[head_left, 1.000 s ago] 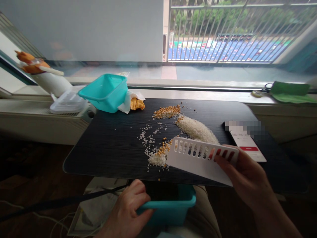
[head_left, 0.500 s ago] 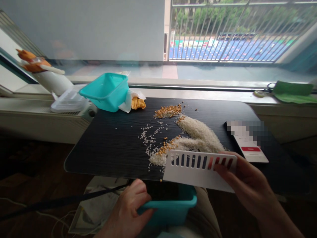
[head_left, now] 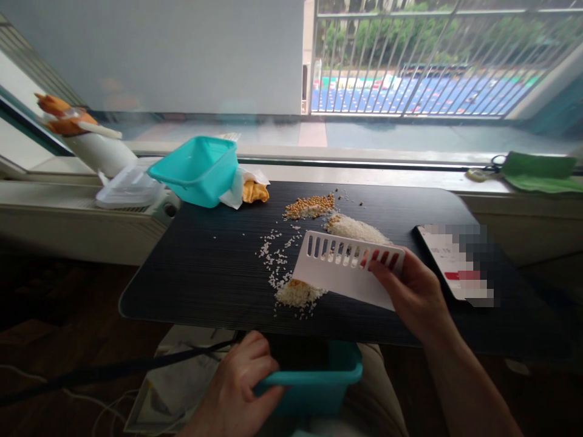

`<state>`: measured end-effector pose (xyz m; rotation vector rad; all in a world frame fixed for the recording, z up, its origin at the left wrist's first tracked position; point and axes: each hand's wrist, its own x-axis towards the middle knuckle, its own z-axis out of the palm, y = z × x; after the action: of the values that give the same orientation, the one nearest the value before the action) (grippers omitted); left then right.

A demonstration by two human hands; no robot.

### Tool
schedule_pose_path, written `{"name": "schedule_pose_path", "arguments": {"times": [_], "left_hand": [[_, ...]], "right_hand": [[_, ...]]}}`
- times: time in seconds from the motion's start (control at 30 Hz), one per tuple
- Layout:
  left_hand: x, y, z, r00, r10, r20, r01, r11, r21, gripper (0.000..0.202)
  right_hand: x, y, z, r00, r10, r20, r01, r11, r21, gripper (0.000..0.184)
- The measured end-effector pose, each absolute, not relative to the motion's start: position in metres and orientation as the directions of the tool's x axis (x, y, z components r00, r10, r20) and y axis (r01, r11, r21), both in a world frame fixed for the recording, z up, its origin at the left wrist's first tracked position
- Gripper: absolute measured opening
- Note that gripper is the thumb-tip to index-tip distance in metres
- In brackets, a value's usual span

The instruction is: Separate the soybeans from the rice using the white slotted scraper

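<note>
My right hand (head_left: 412, 288) grips the right end of a white slotted scraper (head_left: 348, 276), tilted over the dark tabletop and hiding part of the grains. Behind it shows a heap of white rice (head_left: 357, 229); a smaller rice pile (head_left: 298, 295) lies off its lower left corner. Farther back sits a cluster of yellow soybeans (head_left: 310, 204) mixed with some rice. Below the table's front edge, my left hand (head_left: 248, 379) is closed on the rim of a teal bin (head_left: 314, 379); the bin's inside is too dark to make out.
A black table (head_left: 195, 267) stands before the window. On its back left are a second teal bin (head_left: 200, 167) and a crumpled orange-brown item (head_left: 255, 191). A phone (head_left: 450, 264) lies on the right. The sill holds a green cloth (head_left: 540, 172) and a clear plastic container (head_left: 130, 185).
My right hand has moved the scraper away from the table's front edge and slightly left, over the rice. My left hand stays on the teal bin's rim.
</note>
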<state>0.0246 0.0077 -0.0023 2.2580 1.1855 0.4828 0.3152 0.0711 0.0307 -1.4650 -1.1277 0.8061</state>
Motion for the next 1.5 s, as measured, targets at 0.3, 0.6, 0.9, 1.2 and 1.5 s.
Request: {"name": "schedule_pose_path", "arguments": {"times": [0.3,0.6,0.9,1.2,1.5], "left_hand": [[0.024,0.007,-0.006,0.554,0.831,0.047,0.640,-0.462,0.614,0.019],[0.023,0.006,-0.007,0.542,0.838,0.060,0.640,-0.459,0.616,0.019],[0.024,0.007,-0.005,0.545,0.836,0.065,0.641,-0.465,0.611,0.019],[0.024,0.007,-0.004,0.528,0.846,0.074,0.623,-0.446,0.643,0.018],[0.025,0.007,-0.002,0.519,0.853,0.060,0.617,-0.422,0.664,0.020]], "right_hand": [[0.324,0.058,0.029,0.280,0.955,0.096,0.193,0.042,-0.980,0.023],[0.322,0.048,0.038,0.313,0.949,0.036,0.177,-0.021,-0.984,0.016],[0.325,0.034,0.049,0.424,0.906,0.001,0.126,-0.058,-0.990,0.017],[0.327,0.028,0.049,0.446,0.894,-0.032,0.138,-0.104,-0.985,0.016],[0.323,0.023,0.053,0.473,0.877,-0.091,0.084,-0.147,-0.986,0.012]]}}
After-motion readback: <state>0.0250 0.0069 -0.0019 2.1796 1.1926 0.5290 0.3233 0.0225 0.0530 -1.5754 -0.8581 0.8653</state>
